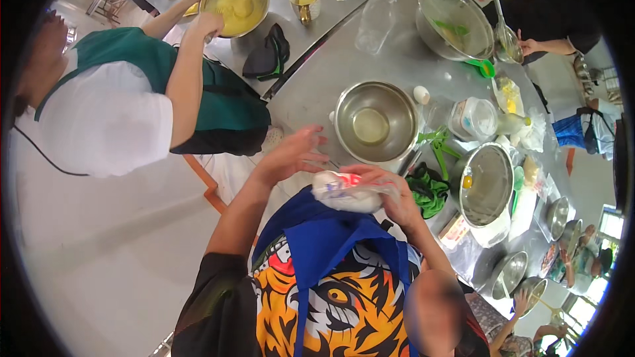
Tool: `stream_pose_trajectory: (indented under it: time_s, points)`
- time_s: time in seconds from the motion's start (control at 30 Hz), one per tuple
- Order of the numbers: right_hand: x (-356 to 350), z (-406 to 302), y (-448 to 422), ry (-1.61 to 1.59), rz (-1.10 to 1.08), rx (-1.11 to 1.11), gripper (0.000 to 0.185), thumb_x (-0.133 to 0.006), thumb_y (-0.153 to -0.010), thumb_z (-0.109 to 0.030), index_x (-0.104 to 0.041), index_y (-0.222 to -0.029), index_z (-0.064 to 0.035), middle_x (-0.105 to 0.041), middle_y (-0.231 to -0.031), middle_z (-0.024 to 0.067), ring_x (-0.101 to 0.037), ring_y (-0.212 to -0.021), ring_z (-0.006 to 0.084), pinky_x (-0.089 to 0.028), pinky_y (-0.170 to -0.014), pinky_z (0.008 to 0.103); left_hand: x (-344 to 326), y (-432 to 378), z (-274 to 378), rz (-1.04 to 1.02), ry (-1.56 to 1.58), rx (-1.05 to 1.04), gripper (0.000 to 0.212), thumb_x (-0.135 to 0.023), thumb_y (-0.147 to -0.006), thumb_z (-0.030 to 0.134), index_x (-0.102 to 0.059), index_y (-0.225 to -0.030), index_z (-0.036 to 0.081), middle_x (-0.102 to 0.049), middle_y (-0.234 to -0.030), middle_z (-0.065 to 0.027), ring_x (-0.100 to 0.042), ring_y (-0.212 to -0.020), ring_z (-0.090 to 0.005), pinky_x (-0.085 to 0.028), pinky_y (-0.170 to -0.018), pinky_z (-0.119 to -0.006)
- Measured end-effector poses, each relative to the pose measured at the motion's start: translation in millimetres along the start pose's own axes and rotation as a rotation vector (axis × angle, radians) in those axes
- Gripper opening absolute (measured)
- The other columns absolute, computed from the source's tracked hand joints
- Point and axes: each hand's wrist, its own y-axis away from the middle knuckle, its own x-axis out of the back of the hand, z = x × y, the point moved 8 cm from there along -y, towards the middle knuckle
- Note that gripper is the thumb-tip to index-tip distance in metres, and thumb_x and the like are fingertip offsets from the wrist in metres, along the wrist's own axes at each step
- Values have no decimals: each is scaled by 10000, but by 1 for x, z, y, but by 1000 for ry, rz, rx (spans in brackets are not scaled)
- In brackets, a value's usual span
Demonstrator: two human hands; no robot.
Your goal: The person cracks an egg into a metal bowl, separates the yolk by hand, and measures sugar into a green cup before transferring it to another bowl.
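My right hand (pixel 392 188) grips a clear plastic bag of white contents (pixel 342 191), with red and blue print on it, close to my blue apron. To the left of the bag, my left hand (pixel 297 153) is raised with its fingers apart and nothing in it. Just beyond both hands stands a steel mixing bowl (pixel 377 121) with a shallow pool of pale, clear liquid at its bottom. A white eggshell (pixel 421 94) lies beside that bowl's far right rim. Another steel bowl (pixel 488 186), to the right, has an egg yolk on its inner wall.
Green plastic measuring spoons (pixel 439 146), a green-black cloth (pixel 429 191) and a clear tub (pixel 474 119) crowd the steel table (pixel 307 94) at right. A plastic bottle (pixel 378 20) stands farther back. A co-worker's arm (pixel 186 79) works at a yellow-filled bowl (pixel 240 5) at left; another person's hand (pixel 528 45) holds a whisk.
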Motion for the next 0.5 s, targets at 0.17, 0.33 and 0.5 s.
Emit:
stream_pose_trajectory:
  time_s: [0.17, 0.33, 0.5]
  points:
    - [41, 9, 82, 24, 266, -90, 403, -540, -930, -381, -642, -1062, -15, -572, -1233, 188, -548, -1128, 257, -416, -974, 366, -39, -42, -42, 108, 41, 254, 651, -614, -875, 422, -356, -1351, 60, -469, -1319, -168, -612, -1000, -376, -538, -820, -516]
    - [63, 4, 137, 153, 489, -185, 490, -470, -963, -428, -618, -1126, 9, -632, -1117, 124, -572, -1010, 175, -436, -901, 287, -47, -65, -53, 219, 105, 256, 496, -618, -866, 272, -460, -1260, 16, -559, -1182, -232, -620, -992, -378, -560, -815, -489]
    - [87, 25, 172, 173, 668, -338, 441, -420, -997, -361, -587, -1159, 14, -631, -1022, 66, -546, -882, 129, -442, -781, 267, -51, -62, -50, 267, 189, 114, 438, -518, -772, 25, -461, -1186, -106, -558, -1159, -252, -610, -1012, -387, -560, -834, -489]
